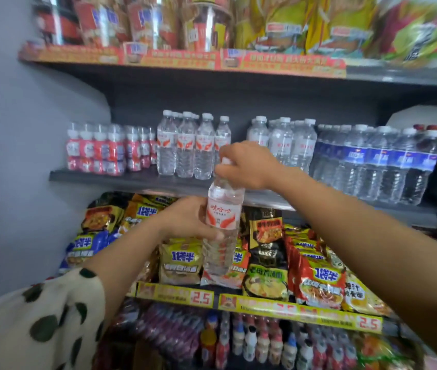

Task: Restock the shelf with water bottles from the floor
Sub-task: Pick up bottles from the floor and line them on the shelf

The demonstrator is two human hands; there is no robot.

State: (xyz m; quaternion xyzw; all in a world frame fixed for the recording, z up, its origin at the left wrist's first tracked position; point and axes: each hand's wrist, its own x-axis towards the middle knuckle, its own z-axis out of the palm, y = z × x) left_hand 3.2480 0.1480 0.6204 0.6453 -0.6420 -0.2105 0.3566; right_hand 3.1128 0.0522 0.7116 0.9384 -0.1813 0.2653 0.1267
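Observation:
I hold one clear water bottle (221,225) with a red-and-white label upright in front of the shelves. My left hand (188,218) grips its labelled middle from the left. My right hand (246,164) grips its white cap and neck from above. The bottle hangs just below and in front of the grey middle shelf (137,180). On that shelf stand matching red-label bottles (185,148), with a gap to their right, partly hidden by my right hand.
Small red-labelled bottles (100,150) stand at the shelf's left, plain-label bottles (284,142) and blue-label bottles (377,161) to the right. Noodle packets (316,279) fill the shelf below, small drink bottles (260,343) the lowest. Snack bags (292,25) sit on top. A grey wall (12,156) is left.

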